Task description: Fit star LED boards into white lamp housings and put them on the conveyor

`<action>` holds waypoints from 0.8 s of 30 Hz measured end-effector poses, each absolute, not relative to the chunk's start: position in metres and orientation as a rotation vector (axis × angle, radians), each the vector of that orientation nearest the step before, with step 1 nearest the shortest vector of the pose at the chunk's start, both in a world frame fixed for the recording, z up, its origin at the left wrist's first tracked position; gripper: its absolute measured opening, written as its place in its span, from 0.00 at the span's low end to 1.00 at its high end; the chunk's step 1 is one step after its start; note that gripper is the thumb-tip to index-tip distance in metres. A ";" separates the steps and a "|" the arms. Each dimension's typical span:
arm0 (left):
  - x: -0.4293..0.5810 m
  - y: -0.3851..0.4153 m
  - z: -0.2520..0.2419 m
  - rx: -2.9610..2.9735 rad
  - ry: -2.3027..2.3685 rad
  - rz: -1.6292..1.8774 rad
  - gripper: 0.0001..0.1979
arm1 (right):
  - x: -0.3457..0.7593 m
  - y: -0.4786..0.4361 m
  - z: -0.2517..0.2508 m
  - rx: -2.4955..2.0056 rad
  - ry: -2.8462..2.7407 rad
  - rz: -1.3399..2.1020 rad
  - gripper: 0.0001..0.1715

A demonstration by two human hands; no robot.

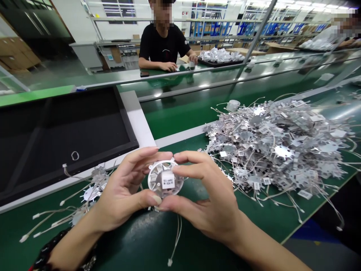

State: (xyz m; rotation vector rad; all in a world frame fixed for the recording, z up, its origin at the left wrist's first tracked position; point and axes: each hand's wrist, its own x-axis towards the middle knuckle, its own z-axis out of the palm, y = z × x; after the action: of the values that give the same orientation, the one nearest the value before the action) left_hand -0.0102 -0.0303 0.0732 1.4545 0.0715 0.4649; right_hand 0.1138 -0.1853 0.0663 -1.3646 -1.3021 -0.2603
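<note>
Between my two hands is a round white plastic housing [152,177] with ribs round its inside. A white block with printed text [168,180] sits at its middle, over a silvery plate. My left hand [124,188] grips the housing's left side between thumb and fingers. On the right, my right hand [208,192] holds the opposite rim, its index fingertip touching the block's top corner. A thin wire pair ending in a small white connector [170,262] hangs below the housing. Near my left wrist lie a few silver star-shaped plates [91,192] with wires.
A big heap of silver star-shaped plates with wires [273,146] covers the bench at right. At left stands a black-surfaced tray [132,137] with a pale rim. Across the green conveyor [175,109] a person in black [166,45] handles parts beside a tray of white pieces [222,55].
</note>
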 end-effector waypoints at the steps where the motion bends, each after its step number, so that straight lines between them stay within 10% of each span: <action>1: -0.010 -0.031 0.073 1.458 0.060 0.464 0.25 | 0.114 -0.185 0.066 -1.367 -1.299 -0.249 0.19; 24: 0.001 -0.032 0.098 1.117 0.521 0.384 0.13 | 0.116 -0.178 0.074 -1.434 -0.950 0.582 0.09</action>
State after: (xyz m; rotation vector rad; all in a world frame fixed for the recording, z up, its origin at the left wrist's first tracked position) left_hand 0.0014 -0.0324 0.0978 1.1170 0.5212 0.3841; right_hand 0.1162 -0.1784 0.0742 -1.4340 -0.9495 0.5820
